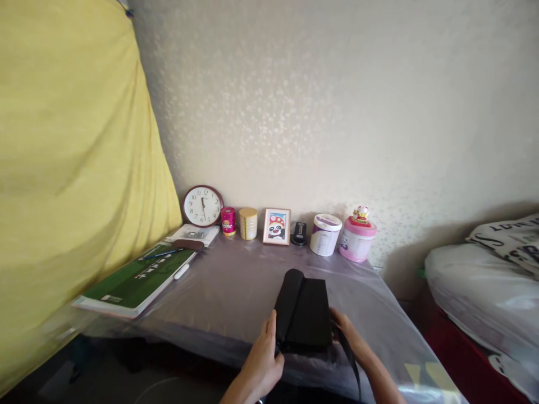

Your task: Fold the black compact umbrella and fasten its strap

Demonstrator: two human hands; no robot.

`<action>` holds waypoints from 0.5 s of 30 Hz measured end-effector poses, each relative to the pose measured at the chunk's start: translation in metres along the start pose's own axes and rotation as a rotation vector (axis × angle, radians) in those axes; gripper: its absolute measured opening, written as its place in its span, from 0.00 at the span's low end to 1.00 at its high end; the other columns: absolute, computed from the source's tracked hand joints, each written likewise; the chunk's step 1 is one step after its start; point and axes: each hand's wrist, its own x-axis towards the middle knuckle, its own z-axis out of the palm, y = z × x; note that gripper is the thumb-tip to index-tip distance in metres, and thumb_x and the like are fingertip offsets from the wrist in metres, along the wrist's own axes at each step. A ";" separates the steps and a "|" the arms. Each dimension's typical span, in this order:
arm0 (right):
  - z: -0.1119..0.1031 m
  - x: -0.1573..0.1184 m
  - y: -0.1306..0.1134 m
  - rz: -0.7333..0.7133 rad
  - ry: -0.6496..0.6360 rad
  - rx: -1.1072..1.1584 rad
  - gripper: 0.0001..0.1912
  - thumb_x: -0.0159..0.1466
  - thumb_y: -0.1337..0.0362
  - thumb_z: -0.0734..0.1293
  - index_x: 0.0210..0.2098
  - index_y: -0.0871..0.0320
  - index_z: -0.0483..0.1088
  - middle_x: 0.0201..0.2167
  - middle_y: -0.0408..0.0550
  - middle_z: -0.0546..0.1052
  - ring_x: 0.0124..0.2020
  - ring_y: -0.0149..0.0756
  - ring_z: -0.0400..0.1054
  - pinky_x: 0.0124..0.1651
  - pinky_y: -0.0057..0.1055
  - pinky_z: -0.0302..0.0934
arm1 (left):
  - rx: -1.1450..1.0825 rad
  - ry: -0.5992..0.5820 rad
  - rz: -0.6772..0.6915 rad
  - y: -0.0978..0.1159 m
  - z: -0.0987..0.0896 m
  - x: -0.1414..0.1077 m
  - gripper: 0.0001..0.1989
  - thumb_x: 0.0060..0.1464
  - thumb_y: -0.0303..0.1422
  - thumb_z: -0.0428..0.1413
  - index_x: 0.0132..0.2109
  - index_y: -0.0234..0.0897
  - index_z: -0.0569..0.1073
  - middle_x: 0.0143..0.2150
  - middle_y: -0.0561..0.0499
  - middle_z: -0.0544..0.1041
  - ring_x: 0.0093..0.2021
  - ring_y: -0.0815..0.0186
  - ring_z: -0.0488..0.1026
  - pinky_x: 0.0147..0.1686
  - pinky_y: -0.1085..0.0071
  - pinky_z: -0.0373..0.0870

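Observation:
A black bag with a folded-over flap and a thin dark strap is over the near part of the table. My left hand grips its left side, thumb along the edge. At the right side, the fingers of my right hand curl behind the bag and are partly hidden. The strap hangs down beside my right wrist. I cannot tell whether the bag's bottom rests on the table.
A purplish, plastic-covered table stands against the wall. Along its back are a clock, a pink can, a panda picture and tubs. A green book lies left, beside a yellow curtain.

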 end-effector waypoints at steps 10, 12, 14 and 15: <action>0.008 -0.005 -0.037 0.070 0.103 -0.064 0.20 0.56 0.47 0.58 0.29 0.59 0.67 0.18 0.40 0.67 0.21 0.32 0.66 0.19 0.27 0.62 | 0.058 0.011 0.028 -0.002 0.000 0.005 0.40 0.43 0.23 0.46 0.63 0.28 0.38 0.62 0.40 0.52 0.57 0.65 0.58 0.53 0.75 0.54; 0.013 -0.008 -0.043 0.084 0.116 -0.048 0.21 0.55 0.46 0.59 0.30 0.58 0.67 0.18 0.39 0.65 0.22 0.31 0.65 0.18 0.25 0.61 | 0.055 0.006 0.028 -0.003 0.000 0.005 0.40 0.43 0.23 0.46 0.63 0.29 0.38 0.62 0.40 0.52 0.59 0.65 0.56 0.54 0.75 0.53; 0.016 -0.006 -0.043 0.073 0.117 -0.037 0.20 0.53 0.47 0.62 0.31 0.58 0.67 0.19 0.39 0.66 0.22 0.30 0.64 0.17 0.23 0.59 | 0.053 0.001 0.034 -0.004 0.000 0.005 0.41 0.43 0.23 0.46 0.63 0.29 0.37 0.63 0.41 0.51 0.60 0.65 0.55 0.55 0.74 0.52; 0.017 -0.004 -0.041 0.059 0.113 -0.028 0.19 0.53 0.49 0.63 0.31 0.59 0.67 0.20 0.39 0.67 0.21 0.29 0.63 0.17 0.22 0.58 | 0.052 -0.003 0.034 -0.005 0.000 0.006 0.41 0.43 0.23 0.46 0.63 0.29 0.37 0.63 0.41 0.50 0.60 0.65 0.54 0.55 0.74 0.52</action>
